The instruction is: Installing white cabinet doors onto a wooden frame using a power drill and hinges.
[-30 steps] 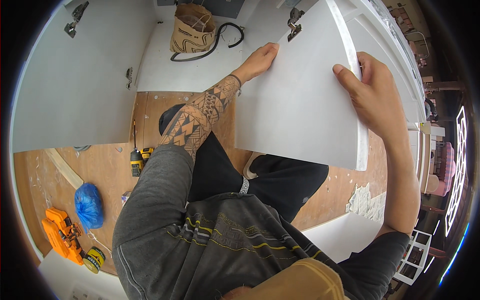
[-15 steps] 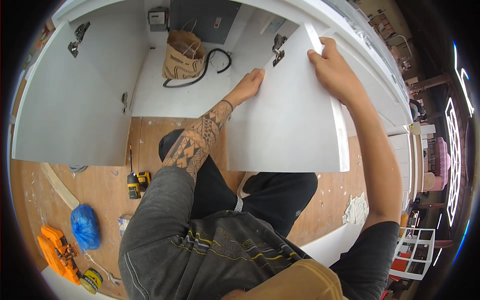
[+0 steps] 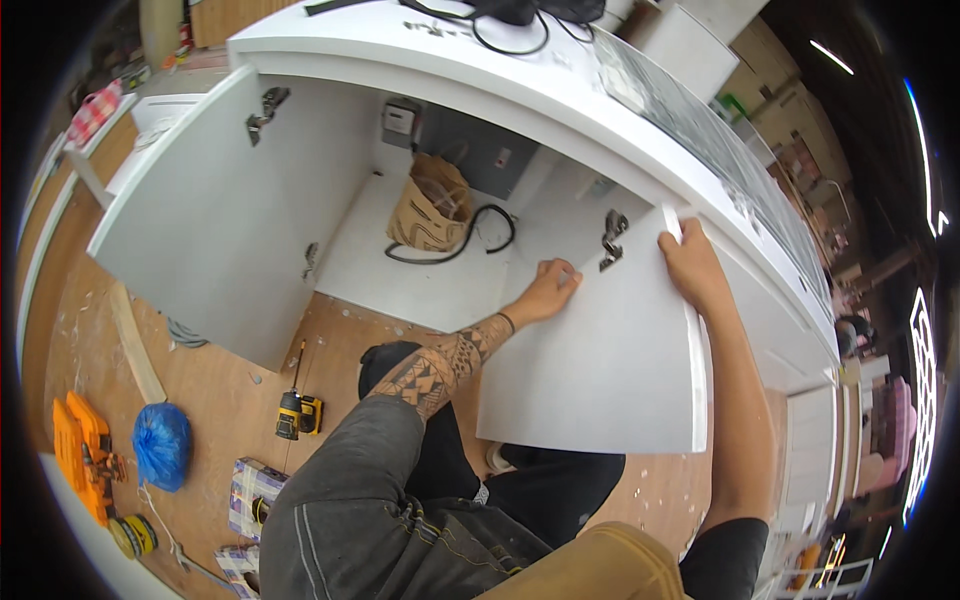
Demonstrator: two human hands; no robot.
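Head camera view: a person holds a white door panel [image 3: 590, 360] upright at the right side of a white cabinet [image 3: 430, 295], the right grip [image 3: 697, 265] clasping its outer edge near the upper corner, thumb on the inner face. The left grip [image 3: 545, 292], fingers curled, meets the opposite edge below a metal hinge [image 3: 612, 240]; from where I stand, I cannot tell whether it pinches or merely rests. Both keep roughly the places they had half a second ago, while the view has swung to take in more of the white counter [image 3: 380, 40] and the black bag [image 3: 505, 12] and cables on top. A second door [image 3: 200, 230] stands wide at left, and the wearer's tan cap brim [image 3: 600, 570] blocks the lower foreground. Around the floor lie a yellow-and-black drill [image 3: 298, 413], a wooden strip [image 3: 138, 345], an orange case [image 3: 80, 450], a yellow-labelled can [image 3: 132, 537] and a printed box [image 3: 250, 485]. Inside the cabinet, a brown paper bag [image 3: 425, 215], its contents indistinct, sits against a black hose [image 3: 420, 261] near a grey box [image 3: 400, 120]; on the floor, a blue plastic bag [image 3: 160, 447] hides what it holds
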